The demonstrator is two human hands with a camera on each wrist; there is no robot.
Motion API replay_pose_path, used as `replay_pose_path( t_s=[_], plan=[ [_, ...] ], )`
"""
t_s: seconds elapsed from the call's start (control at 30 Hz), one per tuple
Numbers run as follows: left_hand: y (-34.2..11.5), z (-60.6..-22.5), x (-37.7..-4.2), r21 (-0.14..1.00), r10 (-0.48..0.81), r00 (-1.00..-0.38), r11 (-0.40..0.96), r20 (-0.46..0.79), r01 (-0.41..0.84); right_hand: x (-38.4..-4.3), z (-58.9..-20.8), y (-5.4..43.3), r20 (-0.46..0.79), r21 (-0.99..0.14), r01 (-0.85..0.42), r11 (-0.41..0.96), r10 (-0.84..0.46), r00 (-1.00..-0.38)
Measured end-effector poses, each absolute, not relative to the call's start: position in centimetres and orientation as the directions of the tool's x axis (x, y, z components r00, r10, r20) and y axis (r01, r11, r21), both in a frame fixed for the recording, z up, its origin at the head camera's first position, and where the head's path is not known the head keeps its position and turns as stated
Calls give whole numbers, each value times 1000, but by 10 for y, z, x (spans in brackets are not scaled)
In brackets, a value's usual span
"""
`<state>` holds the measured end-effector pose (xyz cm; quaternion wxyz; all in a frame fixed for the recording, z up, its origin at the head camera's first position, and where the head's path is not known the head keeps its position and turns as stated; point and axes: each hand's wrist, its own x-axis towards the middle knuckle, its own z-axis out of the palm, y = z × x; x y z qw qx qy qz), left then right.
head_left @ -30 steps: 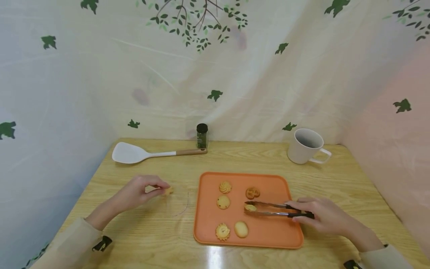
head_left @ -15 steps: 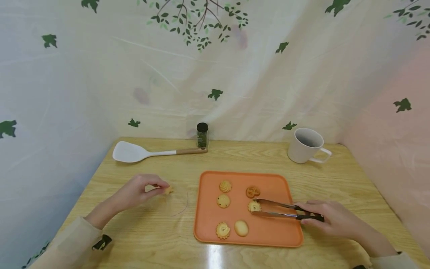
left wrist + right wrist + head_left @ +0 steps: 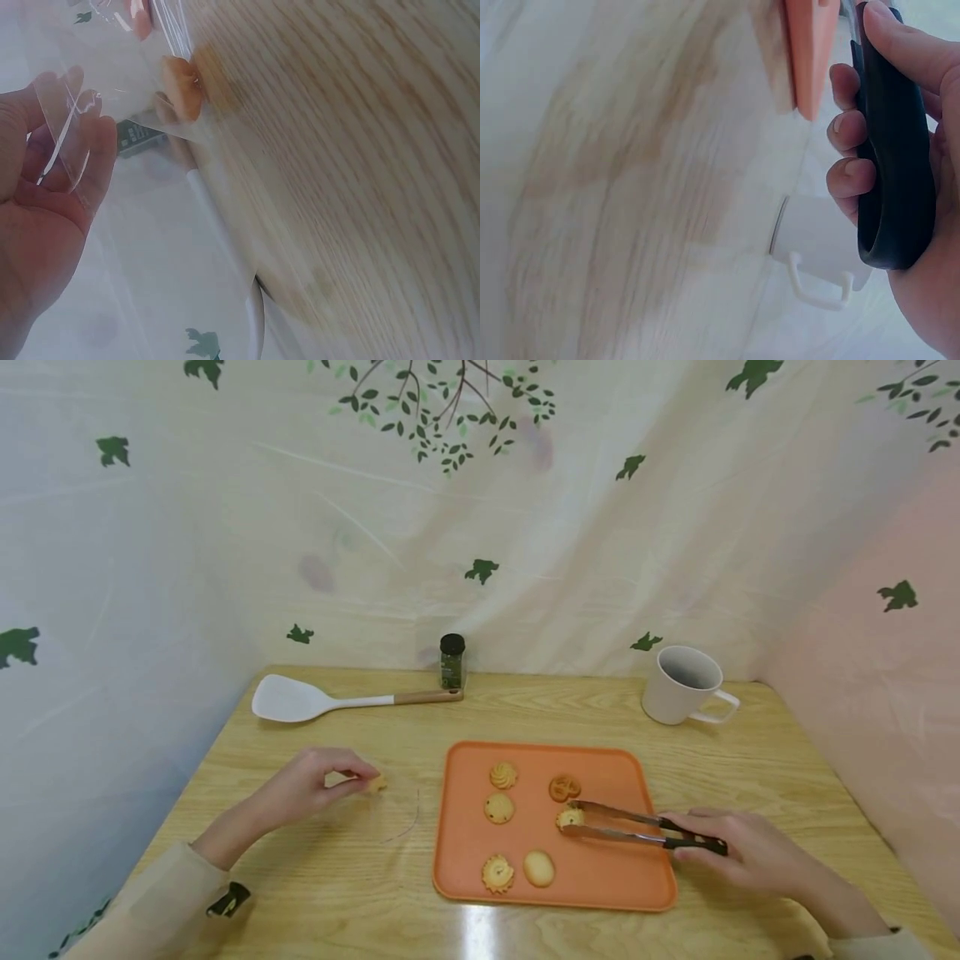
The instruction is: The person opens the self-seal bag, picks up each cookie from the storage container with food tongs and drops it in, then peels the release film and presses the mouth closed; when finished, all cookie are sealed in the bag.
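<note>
Shiny metal tongs [image 3: 630,837], smooth tray [image 3: 615,878]

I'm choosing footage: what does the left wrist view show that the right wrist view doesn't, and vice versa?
Left wrist only: the left hand holding clear plastic, a cookie, the spatula and the jar.

Right wrist only: the right hand gripping the black tong handle, and the white mug.

Both: the wooden table. The right also shows the orange tray; whether the left does is unclear.

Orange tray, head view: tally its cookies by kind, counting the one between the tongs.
Scalloped cookies: 2, one between the tongs
Swirled cookie: 1
Dark-flecked cookie: 1
Pretzel-shaped cookie: 1
Smooth oval cookie: 1
Total: 6
</note>
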<state>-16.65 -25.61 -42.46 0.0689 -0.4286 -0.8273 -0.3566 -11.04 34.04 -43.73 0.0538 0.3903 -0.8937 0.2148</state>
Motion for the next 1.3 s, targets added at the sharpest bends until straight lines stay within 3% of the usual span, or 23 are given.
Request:
replay_pose_path(
  t_s=[0.2, 0.4, 0.6, 1.07, 1.3],
  plan=[
    [-255, -423, -167, 548, 655, -641, 389, 401, 740, -114, -436, 335, 257, -261, -728, 633, -682, -685],
    [-252, -421, -167, 539, 655, -635, 388, 409, 748, -115, -434, 335, 242, -355, -727, 588, -693, -679],
    [-250, -419, -168, 531, 655, -630, 387, 418, 754, -121, -422, 322, 274, -357, -742, 567, -697, -663],
    [-249, -419, -170, 543, 617, -671, 424, 412, 724, -177, -396, 191, 182, -355, -834, 421, -844, -504],
    [-249, -420, -169, 554, 620, -658, 396, 427, 732, -194, -398, 148, 135, -314, -846, 431, -862, -489]
  ],
)
